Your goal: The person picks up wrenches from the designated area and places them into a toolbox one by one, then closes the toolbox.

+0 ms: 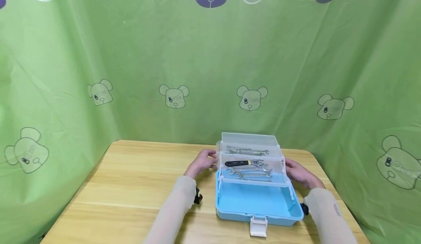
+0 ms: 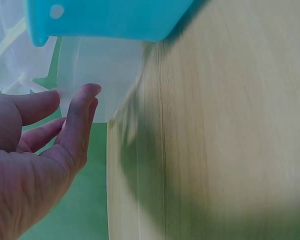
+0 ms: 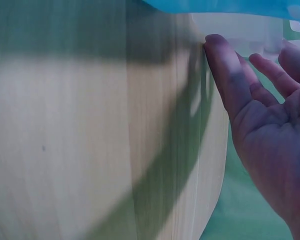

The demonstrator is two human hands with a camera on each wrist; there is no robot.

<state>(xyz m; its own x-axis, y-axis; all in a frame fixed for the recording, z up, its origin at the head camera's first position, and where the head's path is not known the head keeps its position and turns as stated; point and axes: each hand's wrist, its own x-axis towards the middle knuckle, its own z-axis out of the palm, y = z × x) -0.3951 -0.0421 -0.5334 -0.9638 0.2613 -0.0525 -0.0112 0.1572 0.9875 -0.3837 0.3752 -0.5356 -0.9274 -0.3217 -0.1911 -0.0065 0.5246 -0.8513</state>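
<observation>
A light-blue toolbox (image 1: 256,200) sits open on the table, its front latch (image 1: 258,226) hanging down. Two clear trays stand stepped above the base. The lower tray holds several open-end wrenches (image 1: 254,175) and an adjustable wrench (image 1: 237,163) with a black and yellow handle. More wrenches (image 1: 247,151) lie in the upper tray. My left hand (image 1: 205,160) is at the left end of the clear lid (image 2: 102,75), thumb and fingers spread apart at its edge. On the opposite side, my right hand (image 1: 297,171) has its fingertips near the lid's end (image 3: 235,30); the head view partly hides them.
The wooden table (image 1: 131,193) extends well to the left of the toolbox. A green curtain (image 1: 204,119) with bear faces hangs close behind the table and along both sides. The toolbox is near the table's right edge.
</observation>
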